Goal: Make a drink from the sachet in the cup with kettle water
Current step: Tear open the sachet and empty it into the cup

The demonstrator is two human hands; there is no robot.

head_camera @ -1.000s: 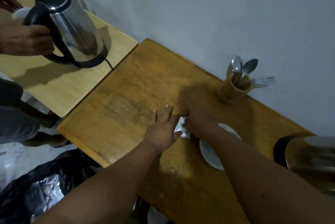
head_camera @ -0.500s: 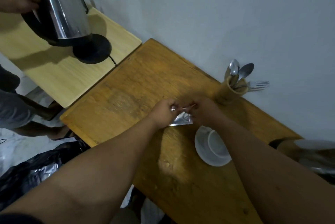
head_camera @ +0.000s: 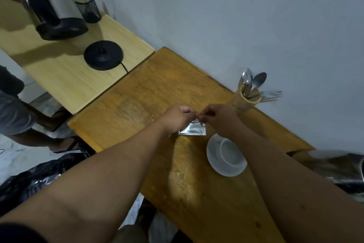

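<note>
Now both hands are working the sachet [head_camera: 192,130], a silver foil packet hanging just above the counter [head_camera: 157,89], beside the cup [head_camera: 229,151] on its far-left side. The left hand [head_camera: 175,117] and the right hand [head_camera: 220,118] are meeting at the packet's top edge, fingers [head_camera: 185,109] pinched closed on it from either side. Step in hand, as I judge it: tearing the sachet open. The white cup is sitting on its saucer [head_camera: 216,166] and, as far as it shows, empty.

Well beyond the cup, to its far left, another person's hand is holding a steel kettle [head_camera: 57,4] lifted off its black base [head_camera: 103,55]. A wooden cutlery holder [head_camera: 243,103] is standing behind the cup.

Next move is calling for a clean tear without spilling, then tipping the opening over the cup.
</note>
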